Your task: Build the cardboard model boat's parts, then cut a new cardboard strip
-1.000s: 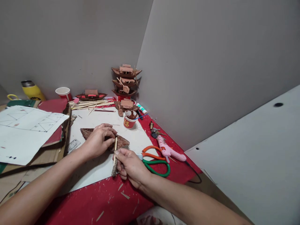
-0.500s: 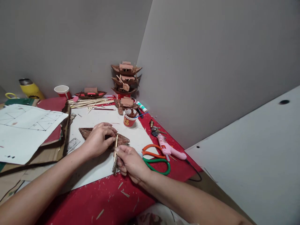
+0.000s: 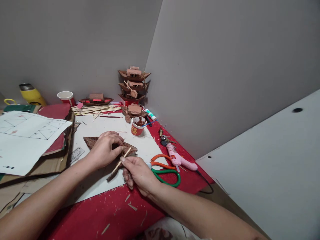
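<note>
A small brown model boat (image 3: 90,141) lies on a white board, its two pointed ends showing on either side of my left hand (image 3: 107,148). My left hand is closed over the boat's middle, with fingers curled and the thumb toward the near side. My right hand (image 3: 137,169) pinches a small model oar (image 3: 117,166) between thumb and fingers, just in front of the boat. The oar is a thin pale stick with a dark brown, ridged piece at its lower left end. Its upper end slants across the boat's right part.
To the right lie scissors (image 3: 166,180) with orange and green handles, a pink glue gun (image 3: 178,157) and keys (image 3: 165,140). A cup of brown paint (image 3: 137,130) stands behind. Finished model boats (image 3: 134,74) are stacked at the back, near pale sticks (image 3: 100,109). Drawing paper (image 3: 32,140) lies left.
My right hand has turned the oar from nearly upright to a slant, its dark end swinging left. My left hand has stayed on the boat.
</note>
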`<state>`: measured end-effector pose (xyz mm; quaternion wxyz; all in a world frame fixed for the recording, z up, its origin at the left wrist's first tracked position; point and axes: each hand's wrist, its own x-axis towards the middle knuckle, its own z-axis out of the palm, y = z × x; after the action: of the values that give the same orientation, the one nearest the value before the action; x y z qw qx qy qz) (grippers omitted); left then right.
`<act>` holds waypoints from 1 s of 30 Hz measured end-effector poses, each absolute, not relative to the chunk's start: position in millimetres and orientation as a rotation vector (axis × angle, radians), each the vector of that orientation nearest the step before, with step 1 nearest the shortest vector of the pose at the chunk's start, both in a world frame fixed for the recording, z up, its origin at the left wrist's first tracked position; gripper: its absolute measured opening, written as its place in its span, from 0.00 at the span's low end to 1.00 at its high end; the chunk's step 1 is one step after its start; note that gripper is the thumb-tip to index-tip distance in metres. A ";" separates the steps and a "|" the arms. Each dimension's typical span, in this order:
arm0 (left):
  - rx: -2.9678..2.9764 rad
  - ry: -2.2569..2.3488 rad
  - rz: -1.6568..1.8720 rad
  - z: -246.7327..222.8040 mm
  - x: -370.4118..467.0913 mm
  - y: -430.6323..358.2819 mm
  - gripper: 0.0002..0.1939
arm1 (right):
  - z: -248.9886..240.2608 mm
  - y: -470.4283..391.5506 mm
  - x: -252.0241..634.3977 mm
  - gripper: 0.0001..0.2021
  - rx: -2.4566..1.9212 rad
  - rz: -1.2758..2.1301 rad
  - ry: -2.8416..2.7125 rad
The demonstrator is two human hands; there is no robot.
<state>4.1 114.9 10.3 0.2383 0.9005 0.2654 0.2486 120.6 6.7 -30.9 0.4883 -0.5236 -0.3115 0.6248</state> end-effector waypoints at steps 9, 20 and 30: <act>2.487 0.703 0.762 12.9 0.2 117.7 0.09 | -31.0 4.3 123.3 0.21 -1.253 1.497 -0.785; 2.092 0.695 0.540 42.4 5.6 71.2 0.11 | -1.9 -20.1 144.3 0.22 -1.296 1.096 -1.058; 1.678 0.634 0.457 22.9 17.7 58.6 0.14 | -4.3 -32.3 161.0 0.16 -1.500 0.657 -1.471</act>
<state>17.7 58.6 22.9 0.6012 0.7244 0.2738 0.1972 161.0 -32.3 -4.3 0.4530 -0.6076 -0.5957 0.2660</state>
